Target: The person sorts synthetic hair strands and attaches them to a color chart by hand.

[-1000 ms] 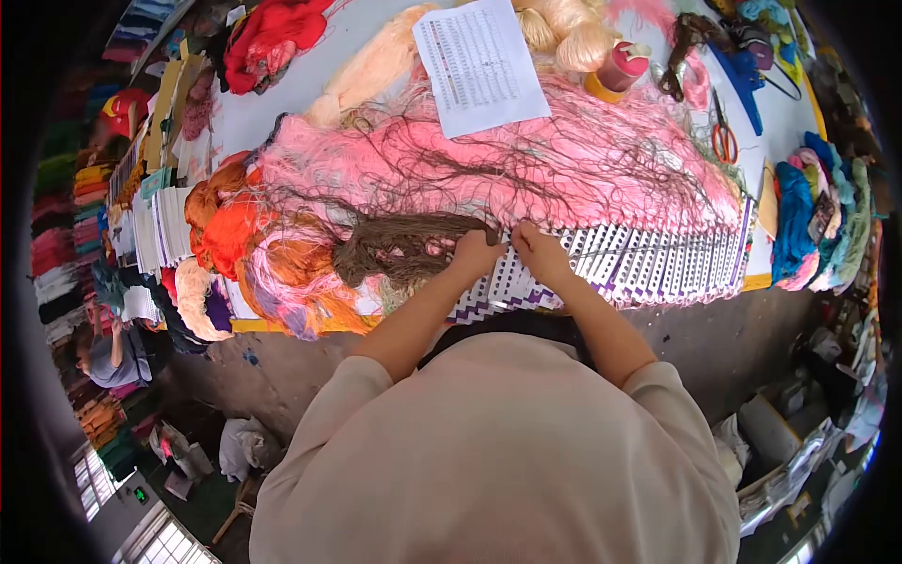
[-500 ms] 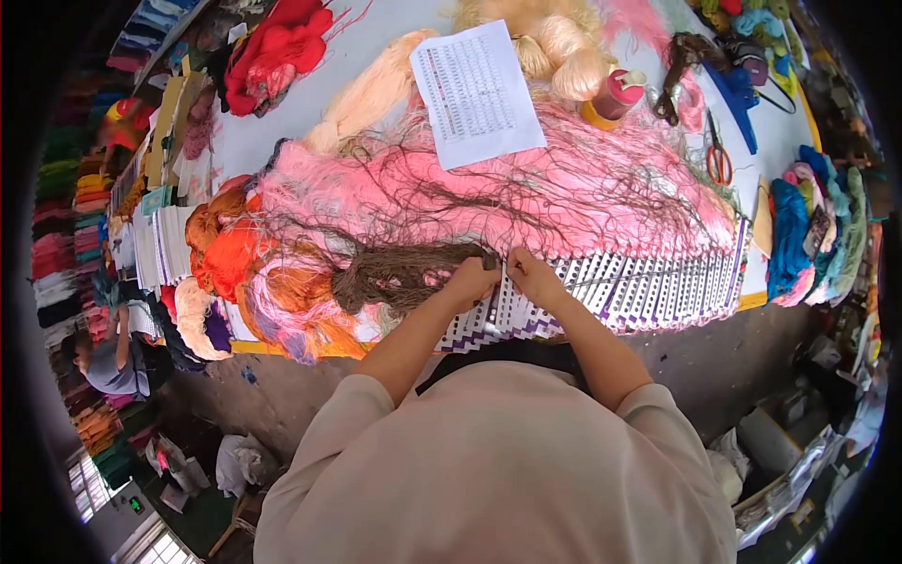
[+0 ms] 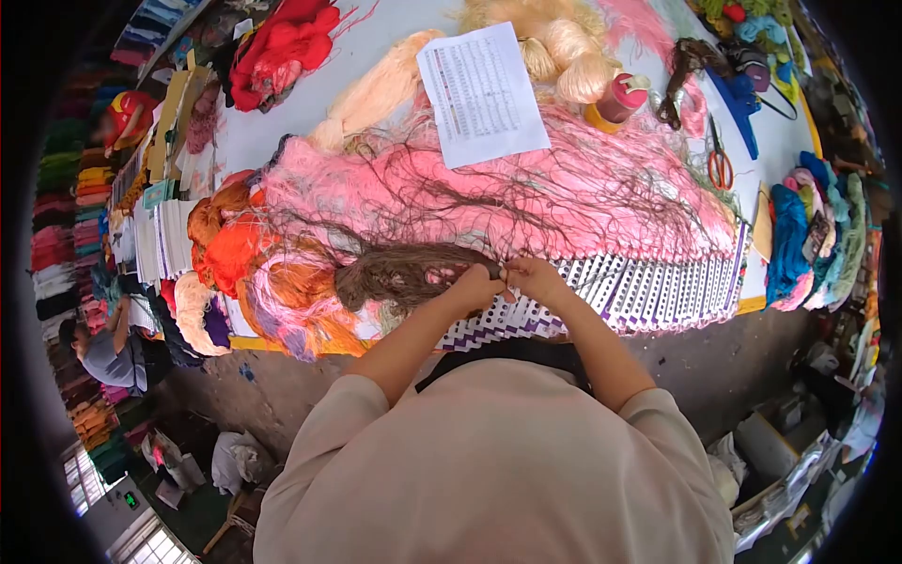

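Note:
A brown thread skein point(image 3: 395, 274) lies along the table's near side, its right end running into my left hand point(image 3: 476, 286), which is closed on it. Close beside, my right hand point(image 3: 536, 280) is closed in a pinch, its fingertips meeting those of the left. Whatever sits in that pinch is too small to make out. Both hands are over a row of white punched cards point(image 3: 648, 289) with purple edges. Pink thread point(image 3: 583, 193), crossed by loose brown strands, spreads from the cards across the table.
A printed sheet point(image 3: 483, 94) lies on the pink thread, near a thread cone point(image 3: 617, 101). Scissors point(image 3: 719, 158) rest at the right. Orange skeins point(image 3: 230, 246) and stacked white cards point(image 3: 164, 240) are at the left. Another person point(image 3: 108, 348) stands at far left.
My hands have come together, fingertips now meeting over the cards. The right hand shifted slightly down and its fingers turned toward the left. The brown skein stays nearly in place.

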{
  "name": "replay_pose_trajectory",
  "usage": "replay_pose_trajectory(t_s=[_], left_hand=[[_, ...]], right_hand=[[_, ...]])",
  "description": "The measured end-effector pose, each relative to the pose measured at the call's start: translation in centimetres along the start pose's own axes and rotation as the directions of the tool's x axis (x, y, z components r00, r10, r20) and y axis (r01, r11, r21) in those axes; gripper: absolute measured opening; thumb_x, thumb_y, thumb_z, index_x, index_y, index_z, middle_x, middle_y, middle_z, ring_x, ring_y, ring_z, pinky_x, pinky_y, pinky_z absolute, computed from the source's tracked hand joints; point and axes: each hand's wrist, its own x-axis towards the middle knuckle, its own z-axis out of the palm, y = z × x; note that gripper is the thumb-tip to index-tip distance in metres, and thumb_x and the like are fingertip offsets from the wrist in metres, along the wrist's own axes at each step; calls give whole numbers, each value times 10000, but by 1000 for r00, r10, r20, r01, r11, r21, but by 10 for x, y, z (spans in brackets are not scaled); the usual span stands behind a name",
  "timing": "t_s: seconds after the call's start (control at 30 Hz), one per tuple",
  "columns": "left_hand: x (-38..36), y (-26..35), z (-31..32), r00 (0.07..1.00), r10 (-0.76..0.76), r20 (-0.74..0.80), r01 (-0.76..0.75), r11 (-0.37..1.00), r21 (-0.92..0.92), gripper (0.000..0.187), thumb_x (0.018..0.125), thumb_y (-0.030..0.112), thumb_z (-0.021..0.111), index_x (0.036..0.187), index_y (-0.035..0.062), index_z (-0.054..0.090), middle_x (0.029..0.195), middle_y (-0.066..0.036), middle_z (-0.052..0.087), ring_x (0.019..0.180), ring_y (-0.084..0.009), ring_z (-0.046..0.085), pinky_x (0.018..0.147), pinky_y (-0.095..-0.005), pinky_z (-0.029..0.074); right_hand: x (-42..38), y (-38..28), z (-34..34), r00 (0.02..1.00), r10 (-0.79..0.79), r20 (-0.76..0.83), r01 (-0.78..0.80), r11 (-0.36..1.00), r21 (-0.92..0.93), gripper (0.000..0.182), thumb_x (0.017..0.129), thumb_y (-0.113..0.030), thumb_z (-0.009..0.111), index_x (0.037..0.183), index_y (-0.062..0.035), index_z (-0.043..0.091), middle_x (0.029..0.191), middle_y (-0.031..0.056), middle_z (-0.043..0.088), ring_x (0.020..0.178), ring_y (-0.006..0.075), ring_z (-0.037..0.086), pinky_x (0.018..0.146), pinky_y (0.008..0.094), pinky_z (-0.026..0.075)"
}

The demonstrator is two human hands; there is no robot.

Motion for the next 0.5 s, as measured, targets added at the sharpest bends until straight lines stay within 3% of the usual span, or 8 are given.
replay_pose_trajectory(t_s=[0.07,0.13,0.17,0.23,0.27,0.33,0.47,0.5], left_hand=[[8,-7,-3,999,25,23,-30,963,269,228,873,207,571,980,23,655,824,-138,699,475,-105,489,450,-278,377],[0,-6,-11,916,356,-183,-119,677,726,257,816,242,613,809,5,713,720,-161,663,572,-218,582,548,-369,457],[-7,2,-23,925,276,-261,20,650,760,284,814,272,619,811,-4,687,708,-137,652,632,-241,608,600,-380,478],[-35,16,-62,951,236,-201,-203,964,170,294,826,287,616,724,14,654,654,-110,621,551,-200,570,503,-349,433],[-54,26,-94,996,22,-88,-37,984,-173,257,852,269,594,710,56,612,634,-50,594,465,-115,479,401,-271,329],[-95,37,-141,968,62,-243,-194,800,-568,117,888,204,585,823,108,585,648,9,564,405,-36,342,360,-183,212],[-130,42,-196,660,138,-738,-673,546,-500,225,980,251,498,916,51,577,754,-62,654,394,-56,331,350,-211,208],[-139,42,-196,608,141,-782,-646,660,-383,297,1012,274,440,999,10,577,919,-136,697,409,-67,343,360,-209,228]], right_hand=[[1,-6,-8,982,57,179,-24,983,-181,418,847,-407,661,1132,-101,642,870,128,684,824,218,663,744,328,509],[-8,-14,-5,995,14,97,21,935,-355,415,846,-411,656,1145,-123,635,887,134,687,842,250,665,748,353,512],[-13,-15,-2,999,-41,26,48,855,-516,414,845,-415,651,1158,-145,628,905,140,689,859,282,668,751,379,514],[-13,-12,-1,1000,-22,21,30,853,-521,390,849,-422,640,1155,-181,609,925,131,694,876,316,662,748,420,509],[-12,-8,1,1000,-3,1,3,865,-502,366,845,-418,645,1131,-194,607,902,128,689,879,321,661,752,436,507],[-12,-11,4,999,32,-32,-44,882,-470,320,841,-400,657,1090,-209,594,879,130,684,883,331,659,758,457,503],[-12,-7,7,999,17,-34,-32,864,-503,323,845,-385,656,1108,-213,584,893,122,684,889,324,659,760,454,503],[-14,-8,7,999,10,-38,-28,862,-505,323,845,-385,656,1108,-213,584,893,122,684,889,324,659,760,454,503]])
